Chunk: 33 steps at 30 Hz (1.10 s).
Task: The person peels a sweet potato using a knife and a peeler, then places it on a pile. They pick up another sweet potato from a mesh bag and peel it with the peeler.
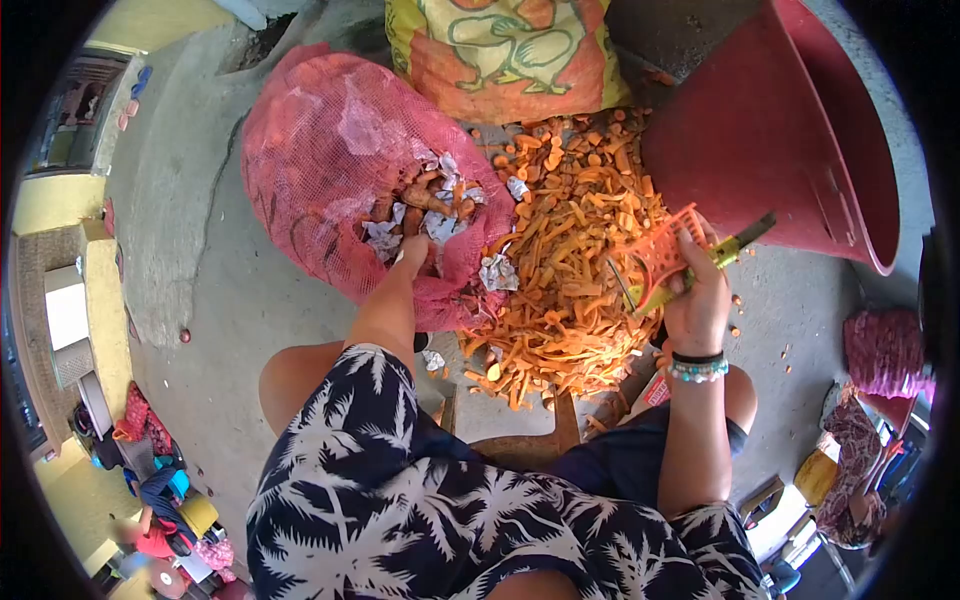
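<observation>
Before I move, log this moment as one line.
left hand: at pink mesh sack opening | right hand: holding orange perforated tool | orange scraps: heaped beside sack

Grey concrete floor [225, 240], cracked; yellow wall [48, 204], dark window [80, 112] upper left.

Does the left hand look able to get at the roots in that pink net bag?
Probably yes: the left hand is at the open net bag, close to the roots, with only crumpled paper around them.

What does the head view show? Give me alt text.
A person's left hand reaches into a pink mesh sack of brownish roots; the right hand holds an orange and yellow-green tool over orange peelings heaped beside a red tub.
</observation>
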Tool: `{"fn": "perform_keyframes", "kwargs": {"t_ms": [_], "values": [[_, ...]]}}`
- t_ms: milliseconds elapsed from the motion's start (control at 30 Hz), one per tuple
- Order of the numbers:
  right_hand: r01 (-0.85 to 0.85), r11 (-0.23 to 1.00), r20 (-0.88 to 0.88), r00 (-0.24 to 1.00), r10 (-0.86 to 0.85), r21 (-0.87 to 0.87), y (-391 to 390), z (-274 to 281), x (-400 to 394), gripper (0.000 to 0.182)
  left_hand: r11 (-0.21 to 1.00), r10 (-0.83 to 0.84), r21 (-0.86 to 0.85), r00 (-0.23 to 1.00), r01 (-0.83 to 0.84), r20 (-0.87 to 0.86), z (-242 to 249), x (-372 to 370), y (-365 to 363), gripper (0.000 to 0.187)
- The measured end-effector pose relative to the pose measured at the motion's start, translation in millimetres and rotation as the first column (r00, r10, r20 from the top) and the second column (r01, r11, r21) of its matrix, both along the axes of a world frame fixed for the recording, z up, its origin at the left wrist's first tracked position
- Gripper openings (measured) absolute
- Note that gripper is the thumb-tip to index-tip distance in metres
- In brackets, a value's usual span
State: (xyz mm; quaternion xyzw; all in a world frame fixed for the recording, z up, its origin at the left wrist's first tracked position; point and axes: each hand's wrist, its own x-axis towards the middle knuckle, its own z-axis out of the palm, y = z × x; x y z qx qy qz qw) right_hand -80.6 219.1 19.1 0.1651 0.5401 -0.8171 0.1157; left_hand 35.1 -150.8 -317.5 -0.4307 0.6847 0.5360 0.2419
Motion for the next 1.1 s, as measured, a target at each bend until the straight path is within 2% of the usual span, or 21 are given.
{"fn": "perform_keyframes", "kwargs": {"t_ms": [33,67,100,133,167,233,267,300,367,400,433,500,600,800,833,900,933,967,1033,1067,1100], "values": [[0.001,1.000,0.006,1.000,-0.001,0.001,-1.8,-0.7,-0.2,0.023,0.922,0.032,-0.383,0.997,-0.055,-0.066,-9.4,-3.4,-7.2,0.031],[0.014,1.000,0.037,0.999,-0.015,0.023,-1.5,-2.3,0.0,0.023,0.923,0.031,-0.381,0.998,-0.052,-0.061,-19.4,-5.5,-13.5,0.031],[0.027,0.998,0.067,0.997,-0.030,0.048,0.0,-4.8,0.5,0.024,0.807,-0.127,-0.579,0.992,0.115,0.021,-15.4,-10.5,-14.4,0.029],[0.003,0.999,0.068,0.998,-0.006,0.046,2.7,-8.2,1.4,0.027,0.627,-0.260,-0.730,0.956,0.273,0.134,-13.6,-14.9,-14.8,0.027],[0.005,0.999,0.074,0.997,-0.009,0.054,1.7,-9.6,2.2,0.027,0.632,-0.263,-0.724,0.955,0.278,0.138,-12.4,-21.3,-14.3,0.027],[0.034,0.999,0.113,0.993,-0.038,0.038,1.4,-10.9,3.1,0.031,0.710,-0.079,-0.656,0.955,0.256,0.287,-19.8,-32.8,-13.1,0.029],[0.008,0.998,0.122,0.992,-0.015,0.063,9.1,-15.1,2.9,0.033,0.704,-0.029,-0.663,0.943,0.254,0.331,-31.4,-31.5,-11.9,0.034],[0.007,0.998,0.127,0.992,-0.016,0.070,9.0,-16.9,2.5,0.033,0.709,-0.031,-0.656,0.942,0.257,0.335,-24.2,-31.1,-3.3,0.034],[-0.012,0.999,0.112,0.994,0.007,0.041,8.0,-19.0,1.3,0.033,0.653,0.090,-0.753,0.978,0.086,0.189,8.5,-31.8,20.4,0.038],[-0.008,0.999,0.113,0.994,0.003,0.041,8.5,-20.4,1.8,0.033,0.581,0.071,-0.805,0.978,0.120,0.197,3.1,-30.4,22.4,0.040],[-0.020,0.999,0.122,0.992,0.017,0.028,10.0,-21.8,2.1,0.033,0.581,0.068,-0.805,0.978,0.121,0.196,-1.4,-30.9,19.7,0.040],[-0.033,0.999,0.126,0.992,0.031,0.015,9.8,-21.4,3.5,0.034,0.562,-0.005,-0.783,0.947,0.267,0.320,-7.3,-30.9,9.8,0.036],[-0.012,0.998,0.154,0.988,0.003,0.060,-0.2,-15.9,4.5,0.035,0.548,-0.029,-0.783,0.942,0.294,0.334,-41.0,-26.5,-5.8,0.034],[0.020,0.997,0.139,0.990,-0.030,0.073,-3.2,-14.3,4.4,0.031,0.457,-0.175,-0.796,0.918,0.396,0.357,-36.3,-38.6,-3.4,0.038],[0.031,0.993,0.149,0.988,-0.048,0.117,-2.1,-15.0,4.7,0.031,0.458,-0.181,-0.795,0.918,0.397,0.354,-31.4,-41.6,-5.4,0.038],[0.042,0.985,0.163,0.984,-0.069,0.165,0.4,-15.6,3.7,0.031,0.454,-0.343,-0.696,0.830,0.556,0.440,-20.8,-41.8,-17.4,0.042],[0.035,0.989,0.164,0.985,-0.059,0.145,0.6,-14.9,3.1,0.031,0.501,-0.334,-0.646,0.818,0.575,0.469,-17.0,-41.8,-20.5,0.050],[0.026,0.992,0.166,0.985,-0.046,0.125,1.2,-14.8,2.5,0.032,0.503,-0.332,-0.642,0.815,0.578,0.474,-11.9,-39.3,-22.5,0.050],[0.019,0.994,0.164,0.986,-0.037,0.111,3.8,-16.0,2.0,0.032,0.524,-0.331,-0.661,0.844,0.537,0.423,-0.3,-33.9,-26.8,0.065],[0.018,0.995,0.160,0.986,-0.033,0.099,5.5,-15.5,1.9,0.032,0.587,-0.323,-0.683,0.899,0.435,0.295,3.2,-27.4,-35.8,0.072],[0.016,0.996,0.157,0.987,-0.029,0.088,7.1,-14.8,1.8,0.032,0.583,-0.321,-0.685,0.898,0.437,0.300,8.1,-26.2,-45.3,0.072]]}}
